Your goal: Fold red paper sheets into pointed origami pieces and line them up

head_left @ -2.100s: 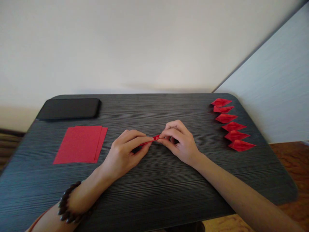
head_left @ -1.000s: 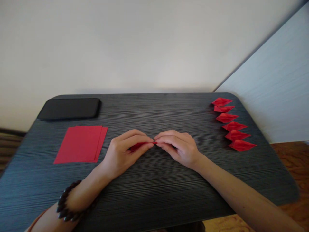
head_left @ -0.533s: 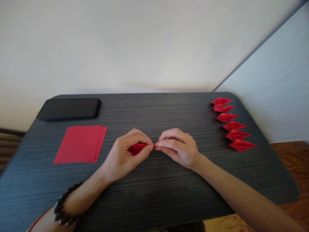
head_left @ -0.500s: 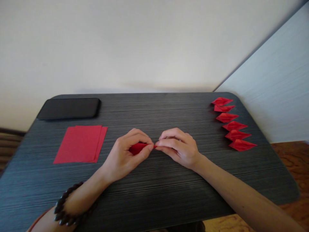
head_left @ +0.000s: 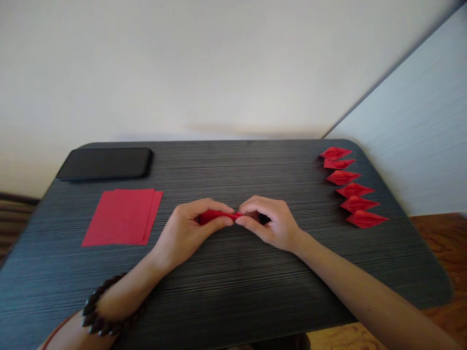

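Red slender folded paper (head_left: 212,216) was held between left hand (head_left: 187,228) and right hand (head_left: 275,219) above the dark, wood-grained worktop (head_left: 233,287), each grip pinching it thumb-to-finger; light, even pressure probably suited its narrow end best.

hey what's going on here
A person's left hand and right hand pinch a small folded piece of red paper between them, over the middle of a dark table. Flat red sheets lie to the left, in front of a flat black object. Six folded red shapes sit in a row near the right edge.
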Action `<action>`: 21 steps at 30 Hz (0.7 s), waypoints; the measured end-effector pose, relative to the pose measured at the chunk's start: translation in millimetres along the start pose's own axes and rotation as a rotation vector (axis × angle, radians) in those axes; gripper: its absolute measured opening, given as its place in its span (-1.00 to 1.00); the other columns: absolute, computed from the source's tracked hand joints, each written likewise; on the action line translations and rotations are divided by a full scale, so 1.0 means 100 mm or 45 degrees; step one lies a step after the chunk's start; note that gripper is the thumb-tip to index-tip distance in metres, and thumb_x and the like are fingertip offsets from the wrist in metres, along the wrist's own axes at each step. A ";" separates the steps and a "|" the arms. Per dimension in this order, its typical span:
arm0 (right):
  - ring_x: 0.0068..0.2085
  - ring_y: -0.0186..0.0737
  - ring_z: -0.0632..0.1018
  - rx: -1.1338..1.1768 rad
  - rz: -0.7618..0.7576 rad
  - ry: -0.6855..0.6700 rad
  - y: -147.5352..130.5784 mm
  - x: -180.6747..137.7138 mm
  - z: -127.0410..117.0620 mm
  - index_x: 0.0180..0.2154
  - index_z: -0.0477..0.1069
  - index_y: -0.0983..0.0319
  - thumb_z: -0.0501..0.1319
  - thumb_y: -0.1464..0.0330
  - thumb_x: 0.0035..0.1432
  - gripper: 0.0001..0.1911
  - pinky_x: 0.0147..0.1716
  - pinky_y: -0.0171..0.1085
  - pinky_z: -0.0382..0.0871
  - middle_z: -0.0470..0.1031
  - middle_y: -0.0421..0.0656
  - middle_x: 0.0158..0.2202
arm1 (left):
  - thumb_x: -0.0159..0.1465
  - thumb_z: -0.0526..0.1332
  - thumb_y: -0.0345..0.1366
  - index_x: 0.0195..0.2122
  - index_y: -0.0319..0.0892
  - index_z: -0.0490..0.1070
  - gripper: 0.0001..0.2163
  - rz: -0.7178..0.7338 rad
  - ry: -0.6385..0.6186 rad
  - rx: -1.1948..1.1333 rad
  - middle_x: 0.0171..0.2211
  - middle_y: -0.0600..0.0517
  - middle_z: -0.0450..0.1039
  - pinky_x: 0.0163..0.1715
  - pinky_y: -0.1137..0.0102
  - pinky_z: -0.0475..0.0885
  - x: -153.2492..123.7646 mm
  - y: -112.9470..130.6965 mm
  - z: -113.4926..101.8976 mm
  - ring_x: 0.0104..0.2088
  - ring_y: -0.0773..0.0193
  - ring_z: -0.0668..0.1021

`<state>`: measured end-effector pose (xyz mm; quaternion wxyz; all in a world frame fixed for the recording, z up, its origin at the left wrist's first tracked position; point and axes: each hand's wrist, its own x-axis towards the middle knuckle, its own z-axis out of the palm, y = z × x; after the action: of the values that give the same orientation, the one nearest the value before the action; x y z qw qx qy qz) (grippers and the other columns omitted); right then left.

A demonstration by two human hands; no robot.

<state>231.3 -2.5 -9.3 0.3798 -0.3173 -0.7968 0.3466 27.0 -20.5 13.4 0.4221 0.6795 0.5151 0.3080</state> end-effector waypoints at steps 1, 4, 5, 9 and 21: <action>-0.47 -0.42 0.45 -0.013 -0.008 0.011 0.00 0.00 0.00 -0.33 0.42 0.25 0.22 0.33 0.17 -0.89 -0.49 -0.40 0.33 0.49 -0.20 -0.40 | 0.16 0.30 -0.19 -0.26 -0.07 0.53 -0.85 -0.005 0.012 0.000 -0.29 0.10 0.57 -0.17 0.42 0.44 0.00 -0.01 0.00 -0.27 0.29 0.57; -0.46 -0.42 0.45 -0.047 -0.025 0.088 -0.01 0.00 0.01 -0.33 0.42 0.27 0.20 0.38 0.19 -0.92 -0.47 -0.40 0.33 0.50 -0.17 -0.38 | 0.10 0.34 -0.17 -0.21 -0.09 0.50 -0.76 0.007 0.085 0.043 -0.24 0.07 0.55 -0.13 0.38 0.42 0.01 -0.03 -0.01 -0.20 0.25 0.55; -0.47 -0.43 0.44 -0.061 -0.029 0.116 -0.01 0.00 0.01 -0.33 0.42 0.27 0.20 0.39 0.18 -0.93 -0.47 -0.39 0.33 0.50 -0.17 -0.37 | 0.09 0.35 -0.17 -0.20 -0.10 0.48 -0.73 0.009 0.112 0.050 -0.23 0.05 0.55 -0.14 0.37 0.41 0.01 -0.05 -0.01 -0.19 0.23 0.54; -0.44 -0.42 0.46 -0.134 -0.081 0.173 0.00 -0.01 0.02 -0.30 0.42 0.26 0.21 0.42 0.17 -0.96 -0.46 -0.39 0.34 0.51 -0.16 -0.33 | 0.08 0.35 -0.14 -0.21 -0.15 0.46 -0.71 -0.048 0.104 0.013 -0.30 0.04 0.54 -0.27 0.38 0.42 0.02 -0.09 -0.03 -0.29 0.25 0.54; -0.25 -0.34 0.54 -0.108 -0.211 0.157 0.01 -0.01 0.02 -0.21 0.40 0.24 0.23 0.46 0.15 -0.87 -0.30 -0.35 0.45 0.52 -0.12 -0.25 | 0.17 0.28 -0.20 -0.24 -0.09 0.54 -0.84 -0.167 -0.257 -0.237 -0.32 0.10 0.57 -0.27 0.50 0.41 0.06 -0.04 -0.06 -0.30 0.34 0.55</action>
<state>230.2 -3.8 -11.4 0.4415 -0.2868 -0.8096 0.2597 22.2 -12.4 12.8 0.5521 0.6298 0.4825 0.2564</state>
